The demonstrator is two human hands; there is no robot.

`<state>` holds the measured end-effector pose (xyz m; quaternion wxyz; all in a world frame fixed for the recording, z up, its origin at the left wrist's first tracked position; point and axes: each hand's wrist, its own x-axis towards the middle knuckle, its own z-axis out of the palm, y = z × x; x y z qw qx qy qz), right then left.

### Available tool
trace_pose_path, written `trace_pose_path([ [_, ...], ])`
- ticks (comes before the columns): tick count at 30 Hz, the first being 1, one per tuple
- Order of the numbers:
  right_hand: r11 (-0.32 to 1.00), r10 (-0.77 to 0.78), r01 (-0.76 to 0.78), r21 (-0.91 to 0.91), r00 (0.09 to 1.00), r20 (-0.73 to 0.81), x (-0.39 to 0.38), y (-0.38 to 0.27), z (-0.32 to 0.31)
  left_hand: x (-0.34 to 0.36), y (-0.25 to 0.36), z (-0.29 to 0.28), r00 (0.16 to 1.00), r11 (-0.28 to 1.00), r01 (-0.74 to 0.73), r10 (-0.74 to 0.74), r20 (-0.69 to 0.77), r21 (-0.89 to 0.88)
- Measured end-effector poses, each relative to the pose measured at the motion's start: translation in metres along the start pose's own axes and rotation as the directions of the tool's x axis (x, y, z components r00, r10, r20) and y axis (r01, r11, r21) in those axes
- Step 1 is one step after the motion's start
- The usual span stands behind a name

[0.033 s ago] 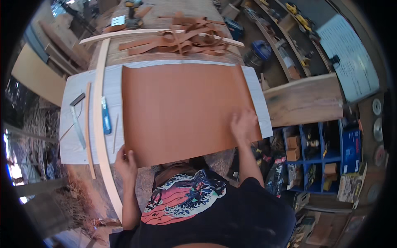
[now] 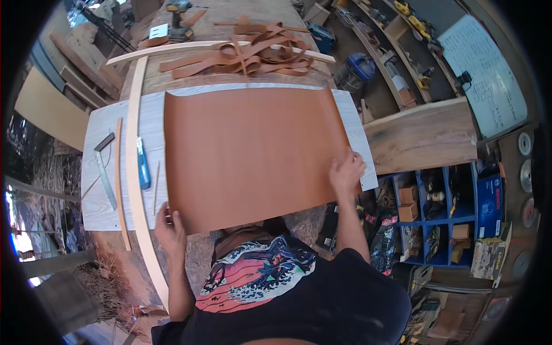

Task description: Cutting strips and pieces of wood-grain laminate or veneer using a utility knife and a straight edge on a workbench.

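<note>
A large brown flexible sheet [image 2: 256,155] lies over a pale wood-grain board [image 2: 356,138], its left and right sides curling up. My left hand [image 2: 171,227] is at the sheet's near left corner, thumb along the edge and fingers bent. A small dark spot shows between thumb and fingers; I cannot make out what it is. At the right edge, toward the near corner, my right hand [image 2: 347,175] grips the sheet with its fingers curled over the side. Left of the sheet lie a blue utility knife [image 2: 143,164] and a thin stick [image 2: 156,188].
A long pale wooden strip [image 2: 135,115] crosses the board's left part, beside a narrow brown strip [image 2: 119,178] and a try square [image 2: 104,172]. Tangled brown strips [image 2: 259,52] and a cordless drill [image 2: 179,20] sit at the back. Blue cubbyholes [image 2: 448,218] stand right.
My right hand has moved from the sheet's surface outward to its right edge, and its fingers have closed there. My left hand stays at the near left corner.
</note>
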<state>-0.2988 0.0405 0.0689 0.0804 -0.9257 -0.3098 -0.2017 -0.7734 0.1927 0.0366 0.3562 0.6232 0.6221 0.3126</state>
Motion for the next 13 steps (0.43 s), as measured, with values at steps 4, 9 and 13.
trace_pose_path([
  [4,0.988,0.153,-0.155,-0.016,0.949,0.274,0.029,0.147,0.025,-0.018,0.024,0.043,0.945,0.823,-0.2,0.305,-0.115,0.532],
  [9,0.81,-0.155,-0.158,0.565,0.872,0.465,0.048,0.241,0.055,-0.028,0.031,0.095,0.977,0.957,0.086,-0.027,-0.211,0.277],
  [13,0.315,-0.283,-0.434,0.844,0.806,0.52,0.062,0.297,0.018,-0.071,0.054,0.145,0.978,0.749,0.108,0.038,-0.205,0.654],
])
